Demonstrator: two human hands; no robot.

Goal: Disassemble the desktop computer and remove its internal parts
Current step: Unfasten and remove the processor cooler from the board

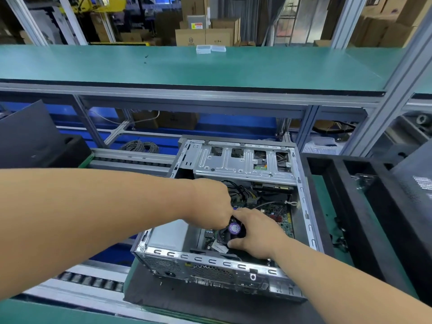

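Low centre of the frame, inside the open computer case [217, 263], the fan [233, 229] sits between both hands: right hand [257, 232] pinches it, left hand [210, 202] curls at its upper edge, what it holds hidden.

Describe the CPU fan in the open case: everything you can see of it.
The CPU fan is black with a round purple hub label, lying flat over the green motherboard near the case's rear wall. The right hand grips its near-right side, thumb on its edge; the left hand reaches its far-left edge. The blades are mostly hidden.
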